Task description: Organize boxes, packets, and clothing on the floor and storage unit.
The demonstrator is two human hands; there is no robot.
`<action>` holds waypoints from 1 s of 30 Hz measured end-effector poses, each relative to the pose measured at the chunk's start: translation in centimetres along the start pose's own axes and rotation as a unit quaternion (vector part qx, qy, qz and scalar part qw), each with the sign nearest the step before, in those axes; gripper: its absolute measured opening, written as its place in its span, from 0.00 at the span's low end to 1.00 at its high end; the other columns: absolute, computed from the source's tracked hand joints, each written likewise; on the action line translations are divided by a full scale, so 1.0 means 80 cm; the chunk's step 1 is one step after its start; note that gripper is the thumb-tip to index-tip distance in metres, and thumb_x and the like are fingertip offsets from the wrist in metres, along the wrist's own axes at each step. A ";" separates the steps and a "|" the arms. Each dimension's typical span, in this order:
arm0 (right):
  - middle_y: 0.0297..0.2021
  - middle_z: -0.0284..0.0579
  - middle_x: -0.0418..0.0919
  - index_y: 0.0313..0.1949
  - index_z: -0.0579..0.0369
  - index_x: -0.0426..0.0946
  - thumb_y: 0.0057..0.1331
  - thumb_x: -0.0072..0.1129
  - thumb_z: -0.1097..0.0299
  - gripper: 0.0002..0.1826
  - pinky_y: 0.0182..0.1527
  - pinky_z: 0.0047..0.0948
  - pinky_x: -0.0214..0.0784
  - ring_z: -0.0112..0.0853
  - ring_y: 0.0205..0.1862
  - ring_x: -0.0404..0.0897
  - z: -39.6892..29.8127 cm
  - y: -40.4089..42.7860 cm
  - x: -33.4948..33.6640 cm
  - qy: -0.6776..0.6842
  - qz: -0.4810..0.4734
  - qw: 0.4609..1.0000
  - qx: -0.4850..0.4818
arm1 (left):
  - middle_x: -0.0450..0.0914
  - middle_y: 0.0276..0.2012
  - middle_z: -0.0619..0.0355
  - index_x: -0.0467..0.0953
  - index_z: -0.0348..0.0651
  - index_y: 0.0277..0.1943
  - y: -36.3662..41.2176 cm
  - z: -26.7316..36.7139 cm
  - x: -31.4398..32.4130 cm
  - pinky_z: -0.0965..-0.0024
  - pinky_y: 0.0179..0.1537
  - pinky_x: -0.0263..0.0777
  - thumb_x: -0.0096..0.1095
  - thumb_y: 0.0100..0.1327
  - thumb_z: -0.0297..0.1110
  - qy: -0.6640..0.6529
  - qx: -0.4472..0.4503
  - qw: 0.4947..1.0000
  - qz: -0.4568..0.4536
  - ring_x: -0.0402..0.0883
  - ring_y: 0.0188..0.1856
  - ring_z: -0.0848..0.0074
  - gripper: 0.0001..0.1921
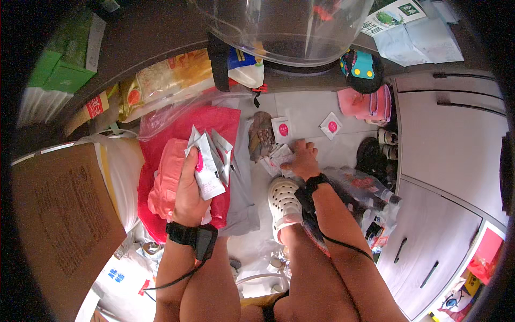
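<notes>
Several small white sachets with pink ovals (209, 175) are fanned out in my left hand (190, 193), the thumb lying across the front one. Below that hand lie a coral-coloured cloth bundle (165, 177) and a red bag (225, 120). My right hand (305, 161) reaches down to the tiled floor, its fingers spread at a small group of overlapping sachets (279, 157); its thumb is over their edge. One more sachet (283, 129) lies just beyond, and another (332, 126) sits apart to the right. A crumpled brown patterned cloth (261, 135) touches the sachets' left side.
A white clog (285, 201) stands close to my right hand. Clear plastic bags (358, 181) lie at the right beside a grey cabinet (446, 141). A cardboard box (68, 221) is at the left. A large clear container (281, 28) rests on the dark surface ahead, above pink slippers (366, 102).
</notes>
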State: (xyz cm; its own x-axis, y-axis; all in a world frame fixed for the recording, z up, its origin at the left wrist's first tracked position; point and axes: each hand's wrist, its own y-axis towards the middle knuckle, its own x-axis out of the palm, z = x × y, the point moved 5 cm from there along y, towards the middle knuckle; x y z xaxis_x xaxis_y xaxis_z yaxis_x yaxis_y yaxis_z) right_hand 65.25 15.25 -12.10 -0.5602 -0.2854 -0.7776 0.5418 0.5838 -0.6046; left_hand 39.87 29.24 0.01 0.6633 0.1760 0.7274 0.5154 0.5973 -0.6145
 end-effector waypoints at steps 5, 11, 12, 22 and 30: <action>0.55 0.56 0.68 0.59 0.50 0.62 0.34 0.80 0.52 0.52 0.52 0.50 0.70 0.53 0.56 0.68 0.023 0.009 0.035 0.077 0.074 0.993 -0.045 | 0.82 0.46 0.60 0.73 0.44 0.56 0.008 -0.004 0.005 0.69 0.47 0.76 0.52 0.71 0.44 0.001 0.004 1.000 0.000 0.82 0.45 0.74 0.17; 0.49 0.52 0.77 0.54 0.55 0.70 0.42 0.75 0.47 0.42 0.55 0.43 0.68 0.50 0.53 0.74 -0.017 -0.009 0.036 -0.051 -0.030 0.996 -0.074 | 0.79 0.53 0.56 0.71 0.44 0.58 0.008 -0.007 -0.009 0.62 0.58 0.72 0.55 0.69 0.45 0.006 -0.016 0.999 -0.032 0.79 0.52 0.67 0.20; 0.49 0.52 0.77 0.53 0.54 0.72 0.43 0.74 0.47 0.40 0.54 0.43 0.70 0.49 0.53 0.74 -0.026 -0.012 0.033 -0.109 -0.033 0.987 -0.112 | 0.81 0.48 0.59 0.73 0.45 0.57 0.008 -0.006 -0.004 0.67 0.52 0.74 0.54 0.70 0.45 0.015 -0.007 1.000 -0.014 0.80 0.48 0.72 0.18; 0.42 0.47 0.83 0.52 0.53 0.76 0.49 0.70 0.52 0.32 0.48 0.37 0.73 0.39 0.44 0.82 -0.074 -0.034 -0.097 0.077 -0.019 0.981 -0.175 | 0.82 0.46 0.60 0.73 0.43 0.56 0.006 -0.012 -0.005 0.69 0.46 0.77 0.53 0.71 0.39 0.087 -0.003 0.996 0.005 0.82 0.45 0.75 0.15; 0.51 0.40 0.75 0.60 0.61 0.65 0.61 0.63 0.73 0.28 0.54 0.26 0.65 0.26 0.51 0.73 -0.177 -0.097 -0.130 0.403 -0.235 0.838 -0.283 | 0.80 0.47 0.57 0.70 0.40 0.56 0.005 -0.004 0.014 0.68 0.46 0.78 0.56 0.70 0.35 0.117 0.017 0.993 -0.025 0.82 0.46 0.73 0.16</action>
State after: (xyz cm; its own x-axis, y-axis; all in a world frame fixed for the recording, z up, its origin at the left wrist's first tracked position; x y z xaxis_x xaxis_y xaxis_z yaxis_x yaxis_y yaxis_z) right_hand 58.00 24.43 3.11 -0.9932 -0.1121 0.0313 -0.1141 0.8833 -0.4547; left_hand 40.97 29.40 0.46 0.7465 -0.0390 0.6642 0.5357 0.6273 -0.5653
